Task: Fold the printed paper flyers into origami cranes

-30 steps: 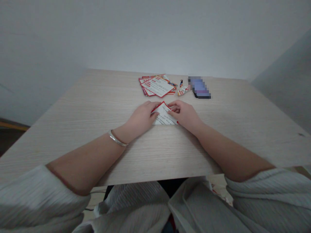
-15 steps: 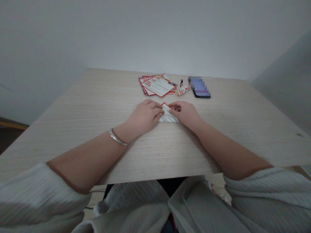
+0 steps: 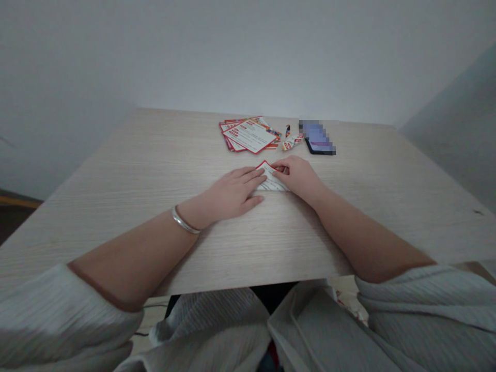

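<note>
A white paper sheet with a red border (image 3: 270,179) lies folded into a point on the wooden table (image 3: 155,170). My left hand (image 3: 232,194) lies flat with its fingers stretched out, pressing on the sheet's left side. My right hand (image 3: 296,175) rests on the right side with fingers curled, its fingertips pinching the sheet near the folded tip. A silver bangle circles my left wrist.
A fanned stack of similar red-bordered sheets (image 3: 248,135) lies further back. Beside it sit a small folded paper figure (image 3: 291,140) and a dark phone (image 3: 318,141). A pale wall stands behind the table, whose near edge runs just above my lap.
My left hand has gone from curled fingers to lying flat across the sheet. The sheet now lies flatter and shows less, and both hands have shifted slightly.
</note>
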{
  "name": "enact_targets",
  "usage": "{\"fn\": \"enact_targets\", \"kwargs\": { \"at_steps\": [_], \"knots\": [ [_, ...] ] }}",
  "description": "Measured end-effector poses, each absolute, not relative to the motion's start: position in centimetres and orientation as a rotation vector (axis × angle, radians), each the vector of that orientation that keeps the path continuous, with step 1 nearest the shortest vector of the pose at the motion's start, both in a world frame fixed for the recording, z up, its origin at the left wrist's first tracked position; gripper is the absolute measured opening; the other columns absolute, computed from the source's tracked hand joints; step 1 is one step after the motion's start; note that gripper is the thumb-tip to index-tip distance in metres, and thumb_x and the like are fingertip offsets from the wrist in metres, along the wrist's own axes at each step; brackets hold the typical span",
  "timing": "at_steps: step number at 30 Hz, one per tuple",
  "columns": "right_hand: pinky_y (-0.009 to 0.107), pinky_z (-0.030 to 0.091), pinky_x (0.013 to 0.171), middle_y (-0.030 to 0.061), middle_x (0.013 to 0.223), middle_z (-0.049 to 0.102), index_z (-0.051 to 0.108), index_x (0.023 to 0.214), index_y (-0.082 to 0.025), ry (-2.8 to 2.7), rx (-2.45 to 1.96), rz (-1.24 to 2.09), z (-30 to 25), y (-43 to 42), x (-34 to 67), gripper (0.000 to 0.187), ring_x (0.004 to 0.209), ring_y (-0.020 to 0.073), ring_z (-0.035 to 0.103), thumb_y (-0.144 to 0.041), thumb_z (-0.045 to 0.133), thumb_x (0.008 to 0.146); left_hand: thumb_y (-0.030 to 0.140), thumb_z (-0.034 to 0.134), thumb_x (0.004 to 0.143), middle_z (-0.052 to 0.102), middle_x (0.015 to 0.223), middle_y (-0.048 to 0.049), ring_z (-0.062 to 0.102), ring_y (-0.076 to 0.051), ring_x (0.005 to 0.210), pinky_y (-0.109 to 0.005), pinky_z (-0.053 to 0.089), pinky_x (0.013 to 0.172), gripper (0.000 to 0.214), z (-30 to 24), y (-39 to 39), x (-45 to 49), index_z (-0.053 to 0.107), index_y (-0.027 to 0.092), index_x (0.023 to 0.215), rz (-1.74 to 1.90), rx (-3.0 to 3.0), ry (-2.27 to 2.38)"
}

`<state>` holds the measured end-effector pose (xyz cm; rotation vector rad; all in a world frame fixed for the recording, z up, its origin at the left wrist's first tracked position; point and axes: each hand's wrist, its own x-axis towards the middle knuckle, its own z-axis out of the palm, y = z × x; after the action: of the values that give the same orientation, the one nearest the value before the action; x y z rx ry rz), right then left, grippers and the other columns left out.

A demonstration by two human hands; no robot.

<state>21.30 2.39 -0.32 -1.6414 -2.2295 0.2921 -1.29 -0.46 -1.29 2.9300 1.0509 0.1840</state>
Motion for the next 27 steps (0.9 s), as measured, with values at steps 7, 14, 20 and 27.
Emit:
{"fn": "enact_targets", "kwargs": {
  "at_steps": [7, 14, 20, 27],
  "knots": [
    [0.035, 0.049, 0.091, 0.0109, 0.103, 0.078, 0.082, 0.111, -0.017, -2.267, -1.559, 0.205, -1.0, 2.5, 21.4, 0.024, 0.098, 0.0235, 0.067, -0.018, 0.065, 0.096, 0.048, 0.035, 0.110, 0.033, 0.171, -0.0222, 0.034, -0.030, 0.160, -0.047, 0.028, 0.132, 0.067, -1.9, -0.1, -1.7, 0.045, 0.003, 0.158, 0.220, 2.922, 1.014],
    [0.033, 0.047, 0.088, 0.0076, 0.096, 0.077, 0.081, 0.104, -0.017, -2.448, -1.301, 0.267, -0.3, 1.2, 21.7, 0.016, 0.092, 0.0205, 0.066, -0.015, 0.068, 0.093, 0.049, 0.033, 0.110, 0.027, 0.174, -0.0212, 0.030, -0.031, 0.162, -0.049, 0.028, 0.131, 0.071, -2.1, -0.1, -1.6, 0.029, 0.006, 0.166, 0.180, 2.913, 1.002],
    [0.028, 0.042, 0.073, 0.0032, 0.091, 0.075, 0.075, 0.091, -0.019, -2.359, -1.410, 0.448, -0.4, 0.9, 21.3, 0.008, 0.081, 0.0163, 0.062, -0.027, 0.076, 0.091, 0.047, 0.029, 0.110, 0.023, 0.175, -0.0191, 0.023, -0.029, 0.165, -0.049, 0.023, 0.132, 0.071, -1.7, -0.4, -1.5, 0.027, 0.006, 0.167, 0.061, 2.872, 1.080],
    [0.029, 0.038, 0.066, -0.0001, 0.081, 0.072, 0.069, 0.082, -0.021, -2.349, -1.539, 0.509, -0.1, 1.1, 21.2, 0.016, 0.071, 0.0147, 0.057, -0.033, 0.080, 0.086, 0.047, 0.029, 0.109, 0.020, 0.176, -0.0193, 0.020, -0.030, 0.165, -0.050, 0.018, 0.133, 0.072, -1.5, -0.2, -1.5, 0.026, 0.005, 0.167, 0.013, 2.842, 1.074]
  ]
}}
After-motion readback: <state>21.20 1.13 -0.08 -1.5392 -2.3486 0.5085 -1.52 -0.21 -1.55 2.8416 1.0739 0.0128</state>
